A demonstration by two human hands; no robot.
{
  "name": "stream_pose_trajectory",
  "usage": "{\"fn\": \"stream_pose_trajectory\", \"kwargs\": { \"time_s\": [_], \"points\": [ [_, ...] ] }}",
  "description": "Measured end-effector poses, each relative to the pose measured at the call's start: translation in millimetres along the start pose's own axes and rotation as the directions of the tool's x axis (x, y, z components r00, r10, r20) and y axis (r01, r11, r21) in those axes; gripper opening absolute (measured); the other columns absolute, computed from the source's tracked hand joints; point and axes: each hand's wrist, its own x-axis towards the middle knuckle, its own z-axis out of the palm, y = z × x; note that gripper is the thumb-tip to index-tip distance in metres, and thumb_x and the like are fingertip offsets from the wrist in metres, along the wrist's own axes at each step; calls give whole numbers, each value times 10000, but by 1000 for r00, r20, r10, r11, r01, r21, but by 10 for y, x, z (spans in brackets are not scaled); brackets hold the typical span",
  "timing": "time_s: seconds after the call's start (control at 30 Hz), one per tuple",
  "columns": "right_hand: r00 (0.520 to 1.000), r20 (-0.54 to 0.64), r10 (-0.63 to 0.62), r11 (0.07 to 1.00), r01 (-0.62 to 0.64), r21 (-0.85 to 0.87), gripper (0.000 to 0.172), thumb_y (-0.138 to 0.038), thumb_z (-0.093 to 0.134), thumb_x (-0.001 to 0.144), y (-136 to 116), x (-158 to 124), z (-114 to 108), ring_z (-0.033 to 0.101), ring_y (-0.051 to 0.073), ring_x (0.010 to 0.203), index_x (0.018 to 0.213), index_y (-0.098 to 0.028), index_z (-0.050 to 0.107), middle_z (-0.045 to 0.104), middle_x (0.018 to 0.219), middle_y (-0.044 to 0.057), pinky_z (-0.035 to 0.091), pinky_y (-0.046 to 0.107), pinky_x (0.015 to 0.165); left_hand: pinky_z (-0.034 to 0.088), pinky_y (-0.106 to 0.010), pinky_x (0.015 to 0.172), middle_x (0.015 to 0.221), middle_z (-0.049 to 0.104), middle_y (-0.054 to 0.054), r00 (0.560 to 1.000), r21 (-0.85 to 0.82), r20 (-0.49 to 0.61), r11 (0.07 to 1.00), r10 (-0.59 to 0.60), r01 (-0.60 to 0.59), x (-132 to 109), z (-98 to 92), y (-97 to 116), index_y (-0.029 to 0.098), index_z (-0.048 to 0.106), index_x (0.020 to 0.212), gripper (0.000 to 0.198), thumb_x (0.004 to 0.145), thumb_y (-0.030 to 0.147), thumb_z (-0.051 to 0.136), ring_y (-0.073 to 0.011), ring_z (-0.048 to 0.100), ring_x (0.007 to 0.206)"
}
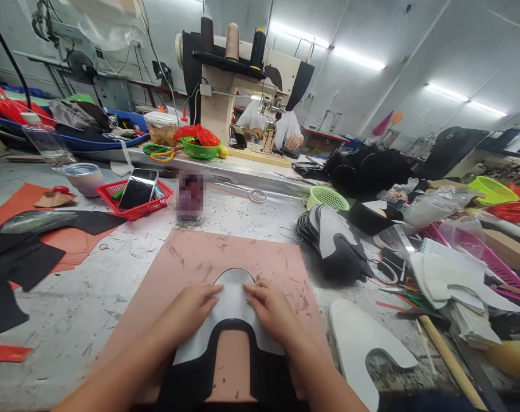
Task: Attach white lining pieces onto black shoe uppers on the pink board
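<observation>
A curved, pale grey-white lining piece (233, 300) lies on a black U-shaped piece (186, 378), whose dark edge shows along the inner curve. The two look like shoe upper parts. Beneath them is a pink mat (233, 364) with dark scuffs. My left hand (200, 309) rests on the left side of the pale piece, fingers stretched toward its rounded top. On the opposite side, my right hand (271, 306) lies with its fingers extended on the same piece. Neither hand grips anything that I can see. My forearms cover parts of the black piece.
Right of the mat are a stack of black and pale cut pieces (335, 243), white curved pieces (358, 337) and a wooden handle (451, 363). A red basket (146, 213) holds a phone. Beyond the table, a person (288, 123) sits behind a sewing machine (217, 91).
</observation>
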Motion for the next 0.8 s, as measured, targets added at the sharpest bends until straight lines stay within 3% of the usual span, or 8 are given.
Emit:
{"fn": "stream_pose_trajectory", "kwargs": {
  "time_s": [0.1,0.17,0.23,0.3,0.37,0.5,0.57,0.8],
  "points": [
    [999,27,17,999,-16,-50,319,-156,463,798,-25,29,-10,557,155,818,1071,-204,619,555,856,41,443,269,770,440,-347,806,986,649,-83,999,241,15,969,49,-51,33,-72,153,197,638,1013,323,807,261,399,-233,589,918],
    [999,49,19,997,-15,-77,319,-160,467,790,-49,48,-35,555,161,819,1067,-203,619,550,861,43,441,277,773,442,-346,762,891,636,-98,984,403,22,899,177,-171,99,-105,298,168,673,822,240,789,206,439,-234,587,851],
    [997,69,24,998,-19,-63,319,-151,474,774,-69,37,-73,557,165,835,1047,-220,624,561,871,39,438,282,780,433,-321,763,878,613,-98,938,465,78,820,338,-334,197,-99,419,146,654,745,218,769,115,440,-215,570,851],
    [998,40,50,999,-50,-5,311,-138,485,753,-72,-31,-112,557,173,890,1017,-224,626,590,909,35,428,290,813,436,-294,747,879,606,-81,885,451,160,765,438,-460,297,-54,471,146,637,809,242,763,61,416,-196,562,842],
    [992,-21,124,990,-122,72,268,-151,496,741,-50,-166,-136,561,180,914,970,-207,624,621,931,34,426,299,825,448,-293,714,882,603,-74,863,443,203,743,463,-502,365,8,445,152,622,878,263,778,60,397,-199,558,826],
    [932,-84,353,924,-333,187,171,-229,492,753,31,-520,-126,593,176,707,856,-176,618,642,757,28,468,280,621,449,-329,785,1107,560,-124,807,462,262,666,530,-587,383,91,289,144,565,1074,380,767,27,374,-245,499,1012],
    [908,-108,405,904,-380,194,166,-255,489,760,49,-653,-118,586,169,634,825,-177,620,635,694,20,459,273,565,438,-342,835,1241,488,-128,776,491,290,609,560,-623,367,99,242,153,482,1205,492,748,7,371,-258,435,1114],
    [926,-226,302,944,-324,-66,133,-207,496,775,-8,-765,-121,594,169,657,750,-199,627,653,715,25,464,280,634,459,-405,784,1357,385,-67,793,591,376,535,479,-604,338,97,382,396,401,1260,655,724,22,448,-322,425,1126]
  ]
}}
